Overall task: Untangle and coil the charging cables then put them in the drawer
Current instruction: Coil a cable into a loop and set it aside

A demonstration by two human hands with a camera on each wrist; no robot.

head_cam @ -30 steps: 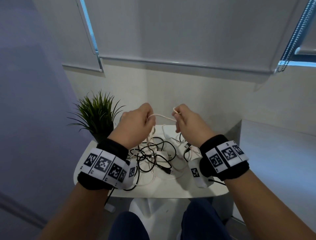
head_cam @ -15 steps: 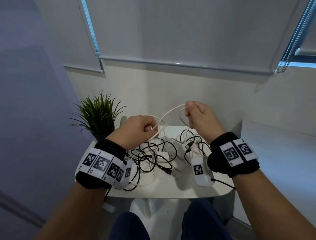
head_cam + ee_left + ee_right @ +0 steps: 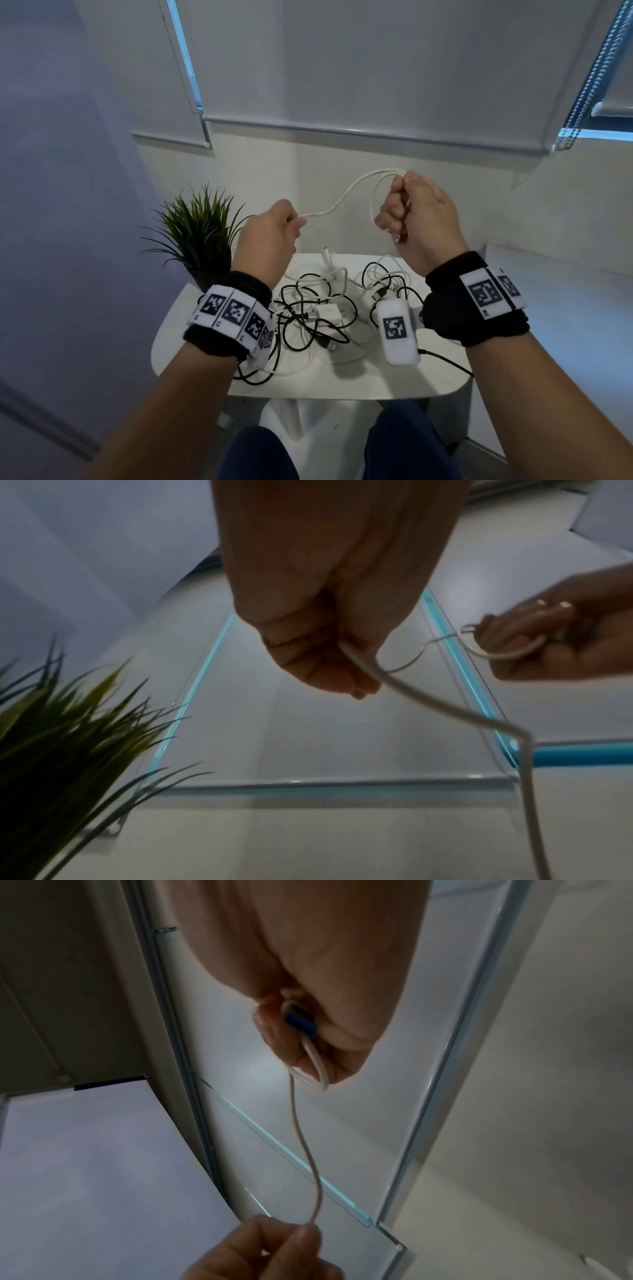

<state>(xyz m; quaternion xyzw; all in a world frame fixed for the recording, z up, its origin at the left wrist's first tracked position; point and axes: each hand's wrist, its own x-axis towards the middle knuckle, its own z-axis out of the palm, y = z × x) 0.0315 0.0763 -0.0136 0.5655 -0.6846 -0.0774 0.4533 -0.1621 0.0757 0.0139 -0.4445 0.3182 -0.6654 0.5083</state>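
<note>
A white cable [image 3: 346,192] runs between both raised hands above the table. My left hand [image 3: 274,233] pinches it in a closed fist; in the left wrist view the white cable [image 3: 404,691] leaves the left hand [image 3: 329,656] and drops down. My right hand [image 3: 414,212] grips a small loop of it with the plug end inside the fist; the right wrist view shows the looped white cable [image 3: 313,1069] and a blue plug [image 3: 301,1022] in the right hand [image 3: 315,1031]. A tangle of black and white cables [image 3: 318,311] lies on the white table [image 3: 342,380]. No drawer is in view.
A potted green plant [image 3: 197,236] stands at the table's back left corner. A white charger block [image 3: 329,313] sits among the cables. Closed blinds and a wall rise behind the table. My knees [image 3: 404,445] are under its front edge.
The right hand has risen and moved right, drawing more white cable out. The left hand lifted slightly and the cable span between the hands grew longer.
</note>
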